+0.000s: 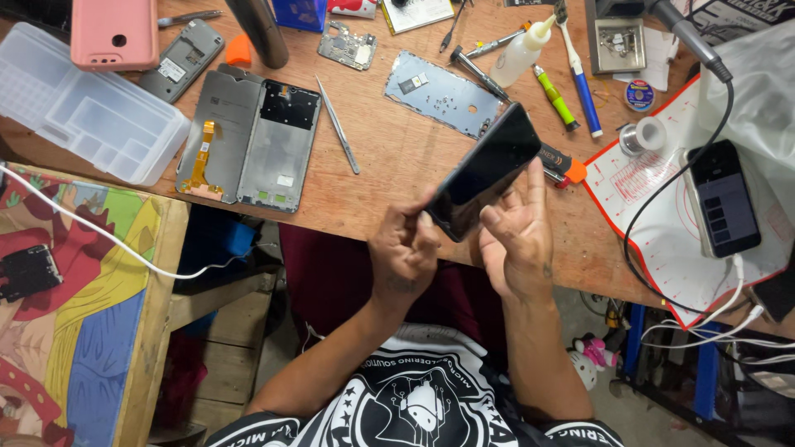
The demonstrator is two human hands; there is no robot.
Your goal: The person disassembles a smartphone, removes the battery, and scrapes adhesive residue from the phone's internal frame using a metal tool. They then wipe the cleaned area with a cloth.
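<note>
Head view | both hands grip black phone [484,171] (tilted) | left hand [403,248] low end, right hand [517,232] beneath

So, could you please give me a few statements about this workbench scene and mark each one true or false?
1. Both hands hold the black glossy phone screen above the wooden table edge. True: the left hand pinches its lower corner and the right hand supports it from behind.
2. The metal tweezers lie in the clear plastic compartment tray. False: they lie on the bare wood beside the open grey phone frame.
3. A pink phone case rests at the far left of the table. True.
4. The lit black smartphone lies on the wood. False: it lies on the white mat with red edging.
</note>
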